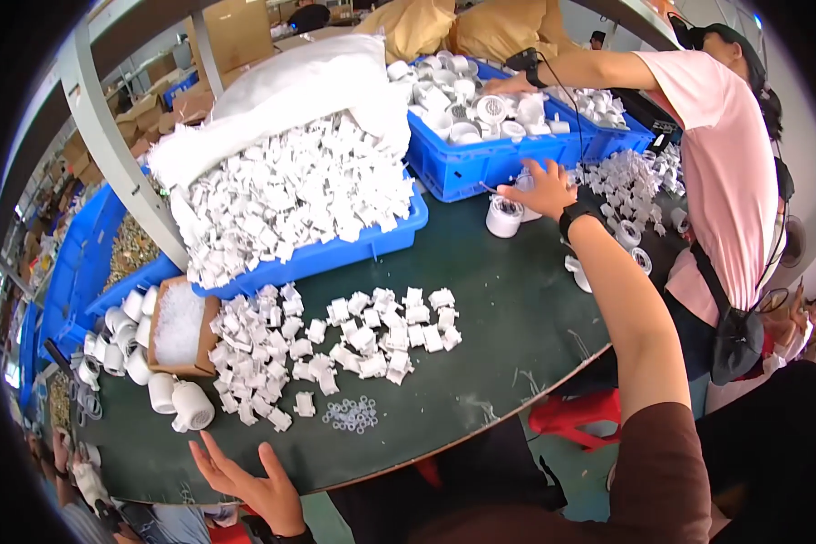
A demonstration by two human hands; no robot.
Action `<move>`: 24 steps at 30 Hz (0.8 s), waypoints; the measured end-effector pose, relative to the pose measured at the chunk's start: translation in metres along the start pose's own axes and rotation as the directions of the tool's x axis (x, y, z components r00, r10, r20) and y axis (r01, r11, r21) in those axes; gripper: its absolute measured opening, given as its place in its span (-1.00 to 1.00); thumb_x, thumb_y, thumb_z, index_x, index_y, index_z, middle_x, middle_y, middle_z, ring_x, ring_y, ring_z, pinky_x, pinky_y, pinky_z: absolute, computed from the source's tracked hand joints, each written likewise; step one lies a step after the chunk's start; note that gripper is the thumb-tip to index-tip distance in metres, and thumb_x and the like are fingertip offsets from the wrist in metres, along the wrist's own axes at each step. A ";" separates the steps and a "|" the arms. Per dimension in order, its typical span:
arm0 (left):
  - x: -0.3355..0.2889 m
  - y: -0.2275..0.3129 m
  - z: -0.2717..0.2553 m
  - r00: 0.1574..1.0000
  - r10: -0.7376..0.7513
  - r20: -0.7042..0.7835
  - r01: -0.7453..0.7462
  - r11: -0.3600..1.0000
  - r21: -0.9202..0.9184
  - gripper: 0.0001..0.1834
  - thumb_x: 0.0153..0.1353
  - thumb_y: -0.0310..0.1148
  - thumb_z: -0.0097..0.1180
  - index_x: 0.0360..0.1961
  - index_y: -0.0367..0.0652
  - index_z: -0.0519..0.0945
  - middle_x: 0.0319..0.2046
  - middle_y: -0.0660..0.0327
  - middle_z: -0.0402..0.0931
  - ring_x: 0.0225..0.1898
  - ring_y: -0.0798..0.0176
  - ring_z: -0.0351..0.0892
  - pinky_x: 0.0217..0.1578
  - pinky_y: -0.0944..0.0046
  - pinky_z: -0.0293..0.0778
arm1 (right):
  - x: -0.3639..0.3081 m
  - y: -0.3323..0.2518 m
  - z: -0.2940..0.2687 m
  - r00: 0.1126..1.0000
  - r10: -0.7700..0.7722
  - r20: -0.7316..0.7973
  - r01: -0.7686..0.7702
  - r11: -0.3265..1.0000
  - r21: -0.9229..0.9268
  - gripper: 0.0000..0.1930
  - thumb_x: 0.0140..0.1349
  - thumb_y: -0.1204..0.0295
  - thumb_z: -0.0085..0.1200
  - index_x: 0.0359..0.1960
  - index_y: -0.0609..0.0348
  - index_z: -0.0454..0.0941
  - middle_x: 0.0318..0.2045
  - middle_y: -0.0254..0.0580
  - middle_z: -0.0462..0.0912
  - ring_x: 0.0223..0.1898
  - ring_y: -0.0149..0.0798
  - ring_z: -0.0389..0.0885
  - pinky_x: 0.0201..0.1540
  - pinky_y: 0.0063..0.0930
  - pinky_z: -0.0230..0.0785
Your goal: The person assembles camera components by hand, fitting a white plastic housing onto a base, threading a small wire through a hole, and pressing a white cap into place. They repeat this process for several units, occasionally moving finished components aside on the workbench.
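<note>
My right hand reaches out over the far part of the green table, fingers spread and curved, just above a white round plastic housing that stands upright. Another white part is partly hidden behind that hand. My left hand is open at the table's near edge, its fingers apart and nothing in them. Closest to it lies a white plastic housing on its side. Small white plastic brackets are spread across the middle, with a cluster of small translucent rings in front of them.
A blue crate heaped with white pieces stands at the back left, under a white sack. Another blue crate holds white housings; a co-worker's hand is in it. A cardboard box holds translucent bits. A red stool stands below.
</note>
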State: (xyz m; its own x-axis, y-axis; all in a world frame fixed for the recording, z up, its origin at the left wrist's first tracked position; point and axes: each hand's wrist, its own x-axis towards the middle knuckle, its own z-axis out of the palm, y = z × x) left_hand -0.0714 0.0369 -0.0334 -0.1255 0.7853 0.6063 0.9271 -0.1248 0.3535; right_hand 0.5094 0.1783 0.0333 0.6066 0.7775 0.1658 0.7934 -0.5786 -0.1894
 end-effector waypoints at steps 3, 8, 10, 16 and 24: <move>-0.001 0.003 0.004 1.000 -0.022 0.001 0.022 1.000 -0.005 -0.29 0.37 -0.30 0.19 0.48 -0.24 0.24 0.50 -0.13 0.01 0.49 -0.20 0.02 0.42 -0.13 0.04 | 0.026 0.016 0.009 0.993 0.048 0.107 -0.054 0.997 0.049 0.13 -0.11 -0.63 0.08 0.45 -0.27 0.31 0.48 0.18 0.12 0.54 0.38 -0.07 0.46 0.42 -0.18; -0.003 0.004 0.003 0.999 -0.038 0.032 0.039 0.999 -0.026 -0.35 0.37 -0.34 0.16 0.43 -0.28 0.29 0.47 -0.13 0.06 0.46 -0.19 0.08 0.40 -0.11 0.11 | 0.033 0.014 0.000 0.948 -0.014 0.317 0.006 1.000 0.027 0.10 -0.08 -0.70 -0.09 0.37 -0.20 0.45 0.49 0.19 0.10 0.51 0.33 0.07 0.49 0.26 -0.10; -0.003 0.002 0.003 1.000 -0.019 0.010 0.019 0.999 -0.038 -0.40 0.39 -0.34 0.14 0.39 -0.30 0.33 0.44 -0.12 0.11 0.45 -0.17 0.11 0.39 -0.11 0.12 | 0.025 0.008 -0.010 0.916 -0.082 0.392 0.081 0.997 0.020 0.08 -0.05 -0.70 -0.14 0.33 -0.21 0.49 0.51 0.18 0.05 0.51 0.32 0.09 0.49 0.27 -0.09; 0.000 0.011 0.005 1.000 -0.016 0.021 0.016 0.999 -0.039 -0.47 0.43 -0.35 0.11 0.35 -0.33 0.37 0.42 -0.11 0.16 0.44 -0.15 0.13 0.38 -0.10 0.13 | -0.032 -0.007 -0.017 0.911 -0.161 0.380 0.192 0.980 -0.047 0.02 -0.04 -0.66 -0.06 0.32 -0.27 0.51 0.53 0.11 0.05 0.55 0.34 -0.05 0.39 0.60 -0.30; -0.002 -0.008 0.009 0.994 0.107 -0.030 -0.109 0.991 -0.078 -0.48 0.46 -0.42 0.08 0.34 -0.41 0.31 0.41 -0.11 0.15 0.34 -0.08 0.36 0.31 -0.08 0.28 | -0.098 0.011 -0.032 0.938 -0.315 0.146 0.264 0.920 0.289 -0.23 0.41 -0.34 -0.20 0.49 -0.19 0.31 0.50 0.14 0.20 0.57 0.17 -0.02 0.53 0.13 -0.25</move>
State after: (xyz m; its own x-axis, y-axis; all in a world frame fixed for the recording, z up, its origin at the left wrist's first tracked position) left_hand -0.0751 0.0418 -0.0443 -0.0360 0.7491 0.6615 0.9050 -0.2564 0.3395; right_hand 0.4609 0.0880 0.0463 0.3111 0.9475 0.0735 0.8754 -0.2556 -0.4104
